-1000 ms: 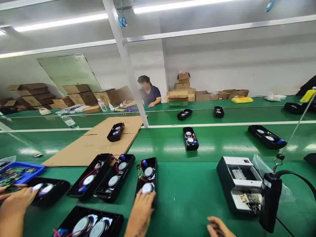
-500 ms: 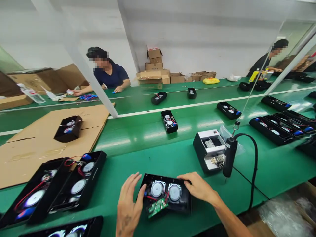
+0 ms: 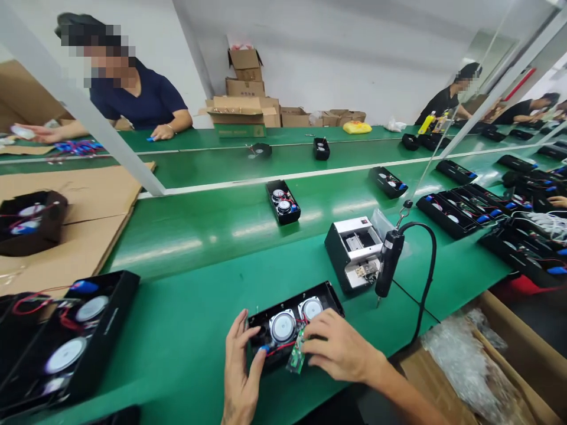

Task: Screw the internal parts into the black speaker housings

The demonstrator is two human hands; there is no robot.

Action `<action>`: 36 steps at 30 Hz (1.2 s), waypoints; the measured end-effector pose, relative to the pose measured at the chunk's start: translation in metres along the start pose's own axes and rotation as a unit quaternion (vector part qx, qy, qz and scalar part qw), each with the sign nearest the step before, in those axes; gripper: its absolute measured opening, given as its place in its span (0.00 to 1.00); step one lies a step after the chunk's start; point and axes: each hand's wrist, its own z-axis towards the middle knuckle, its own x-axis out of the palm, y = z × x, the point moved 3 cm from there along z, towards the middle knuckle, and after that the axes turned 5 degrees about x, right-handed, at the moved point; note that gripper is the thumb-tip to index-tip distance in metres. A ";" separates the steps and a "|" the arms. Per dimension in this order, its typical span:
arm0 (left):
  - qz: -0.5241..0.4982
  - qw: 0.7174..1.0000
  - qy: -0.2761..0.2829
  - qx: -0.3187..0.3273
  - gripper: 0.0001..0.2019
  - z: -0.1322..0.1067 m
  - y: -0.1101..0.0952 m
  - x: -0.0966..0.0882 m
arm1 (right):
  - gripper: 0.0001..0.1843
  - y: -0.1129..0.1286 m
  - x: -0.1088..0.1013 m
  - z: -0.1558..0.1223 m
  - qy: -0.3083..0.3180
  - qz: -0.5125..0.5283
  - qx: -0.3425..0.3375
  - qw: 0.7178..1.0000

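**Two hands at an open speaker housing, bottom centre**

An open black speaker housing (image 3: 325, 293) lies on the green surface (image 3: 190, 336) at bottom centre, tilted slightly in the frame, with two round speaker drivers (image 3: 282, 327) side by side inside it. The left hand (image 3: 241, 369) is partly closed around the housing's near left end, with its fingers spread over the edge and its thumb beside a blue connector (image 3: 264, 348). The right hand (image 3: 336, 345) is curved over the near side, its fingers (image 3: 316, 336) on the upper end of a green circuit board (image 3: 296, 356) that sticks out past the housing's edge. Whether those fingers are pinching the board, I cannot tell. Red wire (image 3: 280, 349) runs between the board and the drivers.

Just to the right, a black electric screwdriver (image 3: 388, 262) hangs on its cable, tip near the surface, beside a black-and-white benchtop machine (image 3: 353, 254). More open housings (image 3: 71, 336) lie at lower left, and another (image 3: 282, 202) sits farther up the surface.
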 end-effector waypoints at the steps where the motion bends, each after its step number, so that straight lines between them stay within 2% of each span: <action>1: 0.007 0.999 -0.003 0.031 0.10 0.003 -0.006 -0.005 | 0.08 0.004 0.006 0.002 -0.025 -0.007 -0.026 0.999; 3: 0.043 0.994 0.014 0.098 0.07 0.008 -0.018 -0.014 | 0.13 0.004 0.011 0.012 -0.087 -0.002 -0.051 0.995; 5: 0.087 0.983 0.054 0.150 0.13 0.013 -0.027 -0.018 | 0.15 0.001 0.007 0.025 -0.104 -0.004 -0.043 0.994; 7: 0.114 0.973 0.074 0.185 0.21 0.018 -0.032 -0.019 | 0.14 0.001 0.000 0.036 -0.054 -0.034 -0.046 0.997; 9: 0.132 0.966 0.076 0.209 0.24 0.021 -0.034 -0.018 | 0.13 0.005 -0.005 0.042 0.035 -0.081 -0.056 0.995; 13: 0.197 0.942 0.129 0.239 0.22 0.022 -0.035 -0.006 | 0.10 0.013 -0.006 0.042 0.178 -0.131 -0.006 0.975; 17: 0.246 0.916 0.184 0.258 0.22 0.021 -0.040 0.005 | 0.13 0.012 -0.003 0.040 0.243 -0.101 0.030 0.964; 21: 0.258 0.902 0.203 0.280 0.22 0.022 -0.043 0.009 | 0.20 0.009 -0.004 0.044 0.256 -0.062 0.033 0.964; 26: 0.229 0.904 0.240 0.269 0.21 0.026 -0.037 0.013 | 0.13 0.009 -0.003 0.047 0.247 -0.046 0.039 0.967; 31: 0.208 0.907 0.262 0.255 0.18 0.027 -0.031 0.015 | 0.19 0.001 -0.001 0.047 0.235 0.005 0.041 0.971; 36: 0.191 0.905 0.286 0.251 0.17 0.039 -0.033 0.019 | 0.21 -0.004 -0.005 0.053 0.259 0.013 0.055 0.964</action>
